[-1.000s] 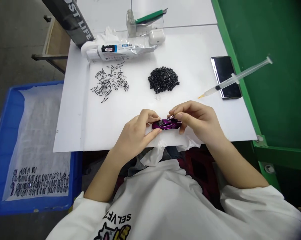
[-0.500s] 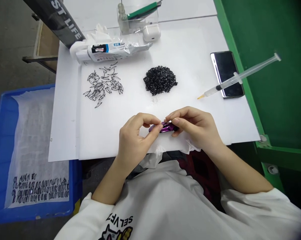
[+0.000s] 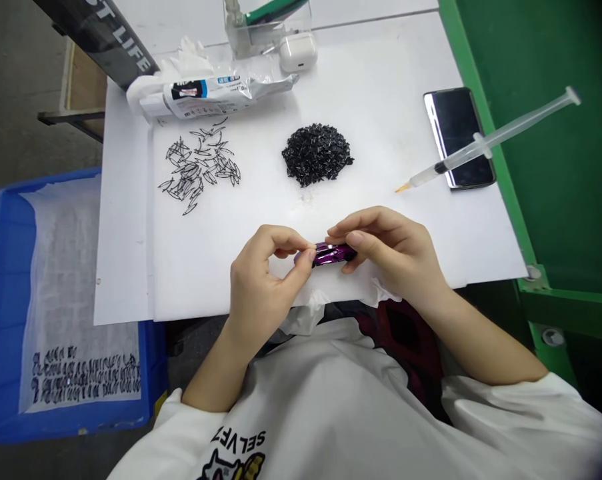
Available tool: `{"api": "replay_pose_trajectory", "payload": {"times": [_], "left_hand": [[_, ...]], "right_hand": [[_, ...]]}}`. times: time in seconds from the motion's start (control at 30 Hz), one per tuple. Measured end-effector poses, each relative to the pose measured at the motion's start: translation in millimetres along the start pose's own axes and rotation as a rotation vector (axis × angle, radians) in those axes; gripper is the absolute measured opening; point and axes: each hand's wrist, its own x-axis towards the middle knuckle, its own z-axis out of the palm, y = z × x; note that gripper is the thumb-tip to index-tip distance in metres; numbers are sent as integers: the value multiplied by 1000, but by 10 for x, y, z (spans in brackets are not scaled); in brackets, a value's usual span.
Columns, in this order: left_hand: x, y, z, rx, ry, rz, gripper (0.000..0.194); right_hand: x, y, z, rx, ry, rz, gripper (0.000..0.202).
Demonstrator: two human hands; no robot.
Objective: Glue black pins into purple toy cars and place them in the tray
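A shiny purple toy car (image 3: 331, 254) lies between my two hands, low over the front part of the white board. My left hand (image 3: 268, 280) pinches thumb against index finger at the car's left end, and any small part between those tips is hidden. At the right end, my right hand (image 3: 393, 250) holds the car from the thumb side and from underneath. Its index finger is lifted above the car's top. Beyond the hands sits a heap of small black pieces (image 3: 317, 155). Thin black outline-shaped pieces (image 3: 199, 167) lie scattered to its left.
A syringe (image 3: 463, 157) with an orange tip rests across a phone (image 3: 455, 127) at right. At the back are a glue tube (image 3: 205, 97), a white earbud case (image 3: 299, 52) and a clear box (image 3: 241, 40). A blue crate (image 3: 1, 300) with lined-up black pieces stands lower left.
My right thumb and index finger have moved apart above the car, showing more of its top. My left hand has shifted slightly left, still pinching. The view has moved a little.
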Motion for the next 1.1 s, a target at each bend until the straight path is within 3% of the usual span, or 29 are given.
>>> {"api": "replay_pose_trajectory", "payload": {"times": [0.23, 0.77, 1.1], "left_hand": [[-43, 78, -84, 288, -15, 109, 13], [-5, 131, -26, 323, -75, 127, 18], [4, 121, -59, 406, -335, 21, 25]], "right_hand": [[-22, 6, -16, 77, -32, -32, 11], [-25, 16, -28, 89, -60, -47, 10], [-58, 11, -54, -10, -98, -40, 11]]}}
